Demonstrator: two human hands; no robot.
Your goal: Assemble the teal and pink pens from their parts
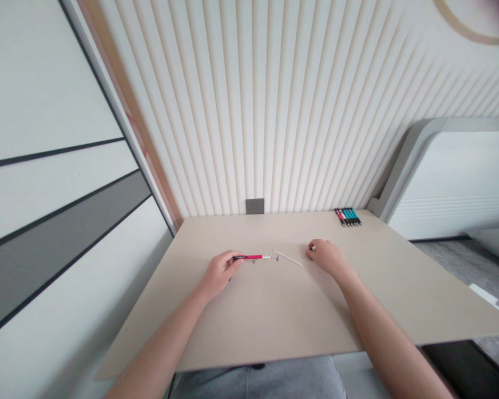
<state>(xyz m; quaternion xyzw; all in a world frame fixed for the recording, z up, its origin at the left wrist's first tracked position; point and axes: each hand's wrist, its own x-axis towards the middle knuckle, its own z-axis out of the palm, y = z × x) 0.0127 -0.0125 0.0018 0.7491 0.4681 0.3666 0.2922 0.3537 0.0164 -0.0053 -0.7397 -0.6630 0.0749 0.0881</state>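
Note:
My left hand (221, 271) grips the black end of a red-and-black pen barrel (251, 257), whose silver tip points right. Just beyond the tip lie a small metal part (277, 258) and a thin white refill (288, 257), resting on the beige table (249, 316). Another tiny part (253, 261) sits just under the barrel. My right hand (326, 257) rests on the table with curled fingers, close to the refill's right end. Its fingers hide whatever may lie inside them.
A row of several red and teal pens (347, 216) lies at the table's far right. A wall socket (255, 206) sits behind the far edge. A white wall unit (449, 183) stands to the right, and my grey trousers (253, 379) show below the near edge.

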